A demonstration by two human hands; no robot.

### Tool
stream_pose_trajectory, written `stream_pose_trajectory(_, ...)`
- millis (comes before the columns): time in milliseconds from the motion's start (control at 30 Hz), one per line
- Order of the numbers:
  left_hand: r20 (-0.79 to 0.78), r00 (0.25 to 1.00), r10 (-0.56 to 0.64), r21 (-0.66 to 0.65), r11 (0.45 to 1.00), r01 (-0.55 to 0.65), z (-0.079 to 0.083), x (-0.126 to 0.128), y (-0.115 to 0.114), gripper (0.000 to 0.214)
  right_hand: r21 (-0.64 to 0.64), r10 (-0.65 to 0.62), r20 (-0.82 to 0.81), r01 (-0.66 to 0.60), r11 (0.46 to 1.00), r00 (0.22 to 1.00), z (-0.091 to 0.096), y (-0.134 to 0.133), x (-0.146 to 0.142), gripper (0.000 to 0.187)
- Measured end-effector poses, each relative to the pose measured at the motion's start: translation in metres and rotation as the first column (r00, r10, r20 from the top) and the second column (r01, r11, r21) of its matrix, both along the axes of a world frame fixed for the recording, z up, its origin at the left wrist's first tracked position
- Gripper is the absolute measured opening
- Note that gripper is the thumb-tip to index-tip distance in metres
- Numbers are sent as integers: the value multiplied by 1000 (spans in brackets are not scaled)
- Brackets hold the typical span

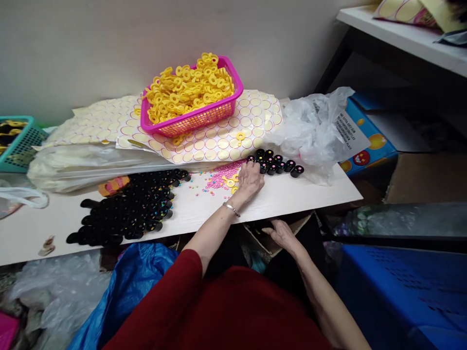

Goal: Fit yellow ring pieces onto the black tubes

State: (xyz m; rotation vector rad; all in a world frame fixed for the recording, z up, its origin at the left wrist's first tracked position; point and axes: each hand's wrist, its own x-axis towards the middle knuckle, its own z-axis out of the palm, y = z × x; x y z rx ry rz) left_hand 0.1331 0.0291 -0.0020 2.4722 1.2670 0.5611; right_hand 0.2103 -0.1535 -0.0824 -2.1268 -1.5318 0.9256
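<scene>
My left hand (251, 179) reaches across the white table (292, 194), fingers bent and pressed together on the nearest of a small cluster of black tubes (279, 165). Under the palm lie pink beads (219, 177) and yellow rings (229, 182). My right hand (281, 234) is below the table's front edge, fingers stretched out flat over the flap of a cardboard box (264, 240), holding nothing. A large pile of black tubes (134, 206) lies to the left on the table.
A pink basket (204, 116) heaped with yellow rings stands on sheets of round stickers (226, 138). A crumpled clear plastic bag (317, 129) lies at the right, a teal basket (18, 143) at the far left. A blue crate (401, 291) and a blue bag (134, 282) are below.
</scene>
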Motion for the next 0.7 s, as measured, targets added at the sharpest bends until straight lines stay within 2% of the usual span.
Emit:
stream_pose_trajectory(100,-55,997,51,-41,998,-54,1,22,8,17,33,-31,-152,36,999,988,13,-8,2,13)
stream_pose_trajectory(200,-75,996,52,-68,996,-57,-2,29,6,16,41,0,-378,17,999,926,32,-14,-1,18)
stream_pose_trajectory(267,-67,996,52,-73,996,-57,-4,30,4,16,124,25,-416,29,992,909,45,-9,-4,24)
stream_pose_trajectory(367,8,999,44,-55,998,-44,-4,24,4,15,374,29,-286,84,924,958,58,20,-13,22)
stream_pose_trajectory(433,110,991,77,-32,997,-74,-2,13,6,13,509,38,-152,45,860,988,62,49,-20,19)
stream_pose_trajectory(467,172,980,105,-20,994,-103,-1,4,6,12,533,35,-66,6,846,997,63,64,-24,18)
stream_pose_trajectory(567,361,918,164,18,983,-182,1,-32,6,10,450,-34,201,-61,891,979,65,104,-32,22)
stream_pose_trajectory(600,404,897,179,28,978,-208,1,-45,5,9,403,-54,261,-58,913,964,66,114,-34,24)
stream_pose_trajectory(700,456,877,154,29,982,-187,-5,-81,-8,11,288,-55,374,-59,956,926,67,129,-39,26)
